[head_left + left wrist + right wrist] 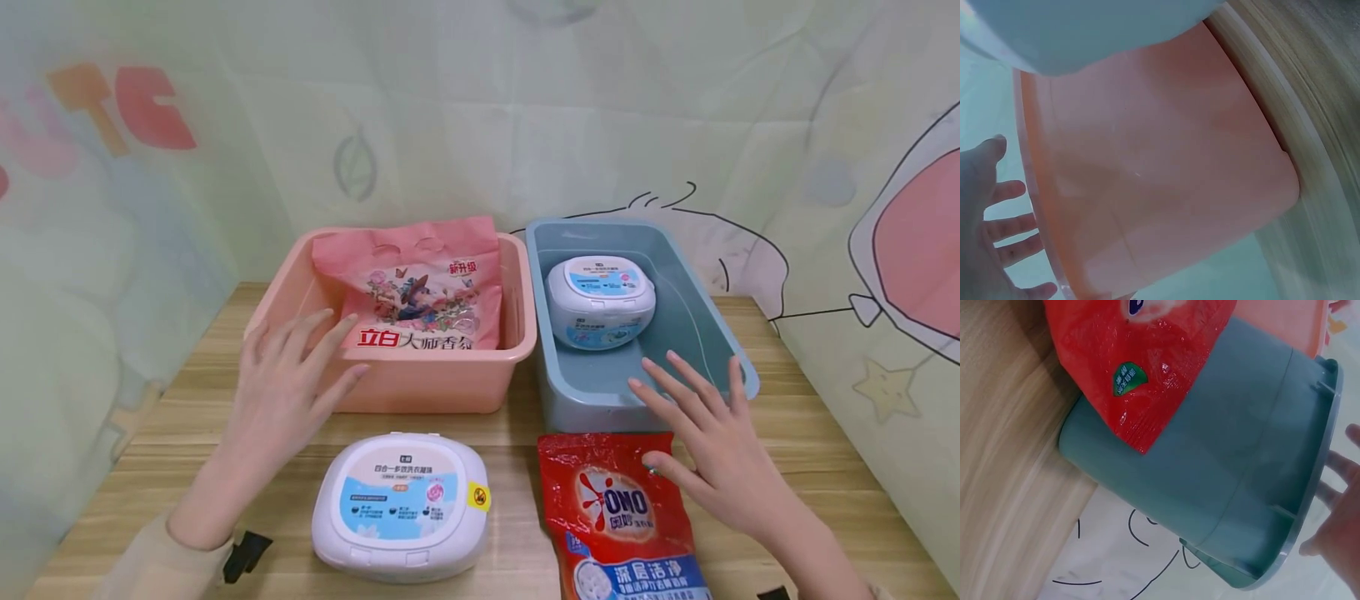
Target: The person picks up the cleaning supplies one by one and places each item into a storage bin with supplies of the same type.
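My left hand (pixel 288 379), fingers spread, is over the front left corner of the pink bin (pixel 420 383) and holds nothing. Inside that bin leans a pink laundry detergent bag (pixel 420 287) with flowers and a figure on it. My right hand (pixel 712 437), also spread and holding nothing, is at the front right rim of the blue bin (pixel 592 408). A white tub (pixel 600 304) with a blue label sits in the blue bin. Beneath the right thumb in the head view lies a red OMO bag (pixel 611 508). A similar white tub (pixel 401 508) stands before the pink bin.
The two bins stand side by side on a wood-grain table (pixel 517 542). A pale printed cloth (pixel 420 108) hangs behind and along both sides. In the right wrist view, the red bag's corner overlaps the blue bin's outer wall.
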